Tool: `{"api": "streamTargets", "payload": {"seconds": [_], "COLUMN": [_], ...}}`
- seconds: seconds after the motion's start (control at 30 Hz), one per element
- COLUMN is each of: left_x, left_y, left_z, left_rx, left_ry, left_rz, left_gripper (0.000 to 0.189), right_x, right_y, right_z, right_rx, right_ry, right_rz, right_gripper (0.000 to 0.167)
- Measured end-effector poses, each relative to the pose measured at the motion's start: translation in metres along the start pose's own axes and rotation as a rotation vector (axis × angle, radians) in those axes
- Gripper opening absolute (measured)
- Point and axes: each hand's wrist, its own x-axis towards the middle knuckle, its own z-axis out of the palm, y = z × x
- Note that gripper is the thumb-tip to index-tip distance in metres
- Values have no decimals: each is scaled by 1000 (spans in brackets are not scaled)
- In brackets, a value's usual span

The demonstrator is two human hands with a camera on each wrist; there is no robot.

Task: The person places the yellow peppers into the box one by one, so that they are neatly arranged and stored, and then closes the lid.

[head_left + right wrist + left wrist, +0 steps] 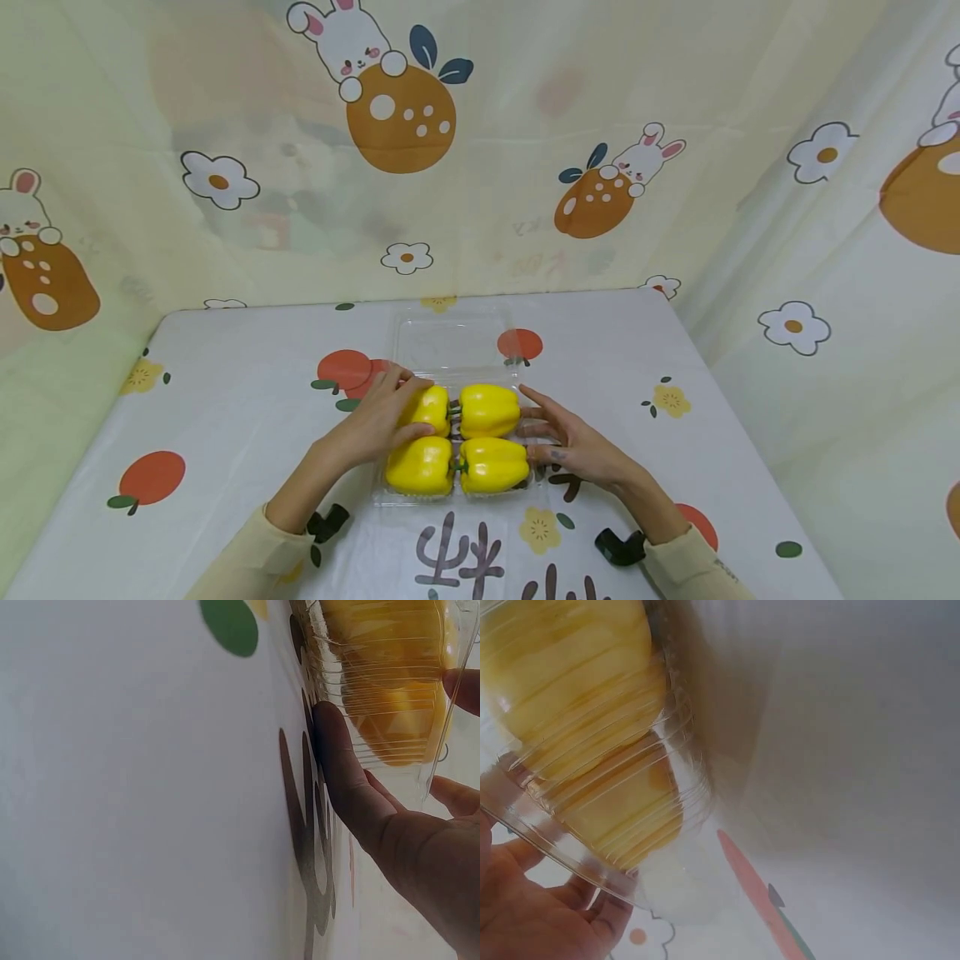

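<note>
Four-lobed, glossy yellow bell peppers sit in two rows in a clear plastic container [382,500], stems facing the middle. My left hand [386,412] holds the back-left bell pepper [431,408], its thumb on the near side and fingers on the far side. In the left wrist view, the fingers of that left hand [547,907] pass behind the container's rim. At the right wall, my right hand [573,442] rests beside the front-right bell pepper [493,465]. Seen from the right wrist, the right hand [420,847] has one extended finger low along the container wall and another fingertip at the rim.
The container's clear lid [453,342] lies spread open behind the peppers. A printed white cloth [247,417] covers the table, and patterned curtains [495,208] hang at its back and sides. Black devices [621,547] are strapped at both wrists.
</note>
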Motion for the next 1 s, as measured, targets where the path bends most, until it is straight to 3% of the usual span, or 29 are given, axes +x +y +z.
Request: {"api": "streamTargets", "payload": {"seconds": [0.67,1.0], "left_x": [2,1], "left_y": [-2,-2], "left_z": [-1,0], "left_rx": [-56,-31], "left_ry": [-6,-9], "left_rz": [-32,-26], "left_gripper": [59,60], "right_x": [1,1], "right_y": [1,0], "right_z": [0,1], "right_rx": [-6,10], "right_ry": [1,-6], "right_rz": [5,3], "right_gripper": [90,89]}}
